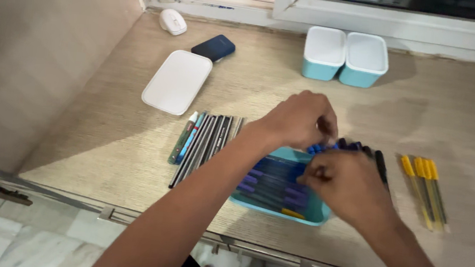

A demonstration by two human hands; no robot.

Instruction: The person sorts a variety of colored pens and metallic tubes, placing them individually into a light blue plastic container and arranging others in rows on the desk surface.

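Head view: both hands meet over a teal tray (313, 212) of blue-capped pens (270, 184) near the worktop's (102, 137) front edge. The left hand (298, 119) and right hand (349, 186) each have their grip pinched on pens. Two teal tubs (345, 59) sit far, a white lid (177, 81) left, yellow pens (426, 186) right.

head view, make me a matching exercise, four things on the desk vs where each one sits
Things:
1. white lid
2. yellow pens
3. two teal tubs
4. computer mouse

Places:
A. far left corner, by the window frame
B. right of the hands, flat on the desk
C. back of the desk, side by side under the window
D. left, just beyond the row of dark pens

Pairs: 1-D, 2-B, 3-C, 4-A
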